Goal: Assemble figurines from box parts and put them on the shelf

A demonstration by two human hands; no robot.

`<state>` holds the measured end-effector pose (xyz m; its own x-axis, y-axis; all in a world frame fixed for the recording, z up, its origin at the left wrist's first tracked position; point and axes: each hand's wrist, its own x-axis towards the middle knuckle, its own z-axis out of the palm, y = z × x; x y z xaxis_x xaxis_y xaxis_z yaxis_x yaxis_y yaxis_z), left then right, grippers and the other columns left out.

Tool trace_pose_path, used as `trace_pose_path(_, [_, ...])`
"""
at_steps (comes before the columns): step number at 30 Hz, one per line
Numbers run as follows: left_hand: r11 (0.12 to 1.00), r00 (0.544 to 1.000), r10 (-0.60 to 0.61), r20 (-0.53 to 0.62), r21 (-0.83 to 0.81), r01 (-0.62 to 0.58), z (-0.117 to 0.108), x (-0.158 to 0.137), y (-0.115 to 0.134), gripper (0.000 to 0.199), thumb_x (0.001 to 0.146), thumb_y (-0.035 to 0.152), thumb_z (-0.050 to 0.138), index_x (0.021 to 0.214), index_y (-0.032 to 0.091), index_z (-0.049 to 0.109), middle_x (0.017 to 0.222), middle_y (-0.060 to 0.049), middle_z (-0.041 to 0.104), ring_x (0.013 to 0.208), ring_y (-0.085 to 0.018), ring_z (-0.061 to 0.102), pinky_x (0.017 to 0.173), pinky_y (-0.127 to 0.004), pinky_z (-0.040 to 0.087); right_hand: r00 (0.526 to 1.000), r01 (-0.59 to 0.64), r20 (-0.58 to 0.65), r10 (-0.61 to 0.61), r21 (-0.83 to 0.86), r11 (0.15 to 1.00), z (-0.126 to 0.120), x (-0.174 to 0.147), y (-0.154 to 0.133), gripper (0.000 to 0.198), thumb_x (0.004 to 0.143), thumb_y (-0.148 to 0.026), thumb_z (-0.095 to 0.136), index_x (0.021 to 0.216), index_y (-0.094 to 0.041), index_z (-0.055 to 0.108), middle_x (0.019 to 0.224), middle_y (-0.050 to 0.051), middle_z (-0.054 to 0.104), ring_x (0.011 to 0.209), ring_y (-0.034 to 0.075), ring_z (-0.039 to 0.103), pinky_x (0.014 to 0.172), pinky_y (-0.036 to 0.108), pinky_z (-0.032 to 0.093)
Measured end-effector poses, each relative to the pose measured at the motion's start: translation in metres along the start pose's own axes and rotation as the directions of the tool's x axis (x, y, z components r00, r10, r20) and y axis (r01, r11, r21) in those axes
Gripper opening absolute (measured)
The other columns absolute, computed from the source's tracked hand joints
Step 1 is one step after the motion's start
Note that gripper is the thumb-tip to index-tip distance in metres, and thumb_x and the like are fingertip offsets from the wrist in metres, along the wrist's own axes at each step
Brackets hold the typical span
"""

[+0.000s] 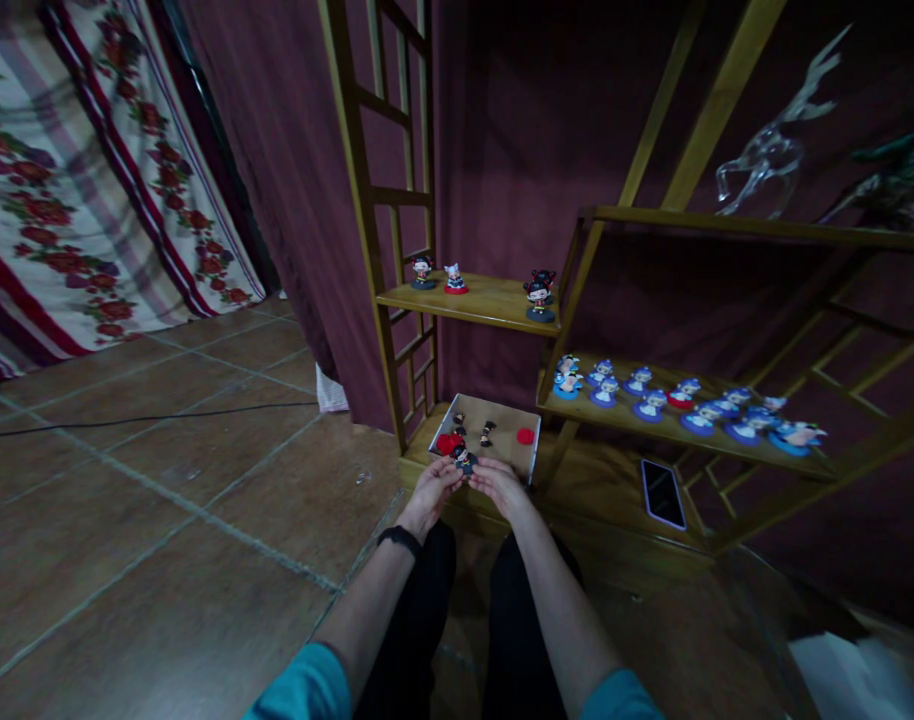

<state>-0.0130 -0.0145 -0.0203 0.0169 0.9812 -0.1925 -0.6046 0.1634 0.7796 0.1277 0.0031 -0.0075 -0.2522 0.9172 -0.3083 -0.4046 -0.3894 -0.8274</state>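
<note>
Between my two hands is a small black-haired figurine on a dark round base. My left hand pinches it from the left, and my right hand grips the base from the right. Just beyond my fingers stands a shallow white-rimmed box on the lowest shelf. Inside it lie several dark figurine pieces, a red piece at the left and a red disc at the right. My fingertips hide part of the figurine's base and the box's near edge.
Above the box, a small wooden shelf bears several figurines. On the right shelf, blue and purple figurines stand in rows. A phone lies below them. A clear deer ornament stands higher up. A cable crosses the tiled floor.
</note>
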Motion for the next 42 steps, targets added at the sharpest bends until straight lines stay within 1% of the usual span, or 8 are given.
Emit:
trace_pose_path(6, [0.999, 0.999, -0.032, -0.016, -0.005, 0.032, 0.0005, -0.0015, 0.002, 0.026, 0.062, 0.003, 0.067, 0.083, 0.013, 0.057, 0.071, -0.003, 0.064, 0.061, -0.01, 0.061, 0.058, -0.019, 0.047, 1.0, 0.013, -0.008, -0.013, -0.003, 1.0, 0.0015, -0.0033, -0.0029, 0.02, 0.062, -0.012, 0.065, 0.082, -0.013, 0.061, 0.072, 0.006, 0.068, 0.061, 0.012, 0.062, 0.063, 0.025, 0.052])
trace_pose_path(12, [0.997, 0.996, -0.073, -0.054, 0.016, 0.074, 0.0005, -0.0026, 0.0039, 0.016, 0.067, 0.011, 0.065, 0.081, 0.013, 0.059, 0.07, -0.004, 0.064, 0.063, -0.011, 0.062, 0.057, -0.019, 0.047, 0.999, 0.026, -0.036, -0.026, -0.005, 1.0, 0.0016, -0.0041, -0.0042, 0.02, 0.062, -0.011, 0.065, 0.082, -0.013, 0.061, 0.069, 0.005, 0.068, 0.058, 0.012, 0.062, 0.064, 0.027, 0.052])
trace_pose_path(17, [0.996, 0.996, -0.075, -0.039, 0.036, 0.076, -0.0005, -0.0018, 0.0042, 0.018, 0.068, 0.011, 0.064, 0.085, 0.012, 0.061, 0.073, -0.006, 0.066, 0.063, -0.011, 0.062, 0.056, -0.018, 0.046, 0.998, 0.049, -0.031, -0.049, 0.015, 0.999, -0.001, -0.0026, -0.0024, 0.021, 0.062, -0.01, 0.064, 0.083, -0.012, 0.061, 0.068, 0.005, 0.067, 0.059, 0.013, 0.063, 0.065, 0.027, 0.052])
trace_pose_path(26, [0.997, 0.996, -0.076, -0.056, 0.026, 0.078, 0.0031, -0.0061, 0.0064, 0.018, 0.066, 0.011, 0.067, 0.083, 0.013, 0.061, 0.07, -0.005, 0.065, 0.061, -0.01, 0.061, 0.057, -0.019, 0.045, 0.998, 0.063, 0.02, -0.064, 0.03, 0.998, -0.0012, -0.0005, 0.0, 0.021, 0.06, -0.008, 0.062, 0.081, -0.013, 0.06, 0.072, 0.004, 0.068, 0.066, 0.015, 0.065, 0.07, 0.029, 0.052])
trace_pose_path(31, [0.993, 0.995, -0.101, -0.007, 0.063, 0.101, 0.0072, -0.0094, 0.0086, 0.025, 0.064, 0.011, 0.068, 0.089, 0.012, 0.063, 0.076, -0.006, 0.066, 0.061, -0.009, 0.06, 0.058, -0.019, 0.045, 0.995, 0.092, 0.034, -0.093, 0.033, 0.995, 0.0003, -0.0013, 0.0007, 0.02, 0.06, -0.008, 0.061, 0.079, -0.014, 0.058, 0.072, 0.003, 0.067, 0.069, 0.016, 0.065, 0.072, 0.031, 0.052])
trace_pose_path(36, [0.996, 0.997, -0.078, -0.022, 0.052, 0.079, 0.0048, -0.0068, 0.0071, 0.019, 0.064, 0.01, 0.067, 0.083, 0.012, 0.064, 0.067, -0.005, 0.065, 0.057, -0.009, 0.058, 0.057, -0.018, 0.044, 0.994, 0.05, 0.096, -0.051, 0.008, 0.999, 0.0012, -0.0033, -0.0003, 0.021, 0.061, -0.009, 0.062, 0.081, -0.014, 0.058, 0.071, 0.004, 0.067, 0.072, 0.017, 0.066, 0.071, 0.031, 0.053])
trace_pose_path(38, [0.995, 0.997, -0.08, -0.02, 0.056, 0.081, 0.0027, -0.0049, 0.0062, 0.019, 0.065, 0.011, 0.066, 0.084, 0.011, 0.064, 0.065, -0.005, 0.064, 0.056, -0.008, 0.058, 0.055, -0.018, 0.043, 0.997, 0.035, 0.073, -0.035, 0.008, 0.999, 0.001, -0.0039, -0.0017, 0.022, 0.063, -0.015, 0.063, 0.084, -0.014, 0.058, 0.07, 0.005, 0.067, 0.068, 0.017, 0.065, 0.068, 0.031, 0.053])
trace_pose_path(42, [0.993, 0.996, -0.081, -0.025, 0.078, 0.083, 0.0, -0.0023, 0.0043, 0.023, 0.065, 0.011, 0.066, 0.087, 0.011, 0.065, 0.063, -0.004, 0.063, 0.052, -0.007, 0.056, 0.052, -0.017, 0.042, 0.999, 0.038, -0.022, -0.038, 0.013, 0.999, -0.0006, -0.0041, -0.0048, 0.022, 0.065, -0.023, 0.064, 0.085, -0.015, 0.059, 0.07, 0.005, 0.067, 0.061, 0.014, 0.063, 0.06, 0.027, 0.053])
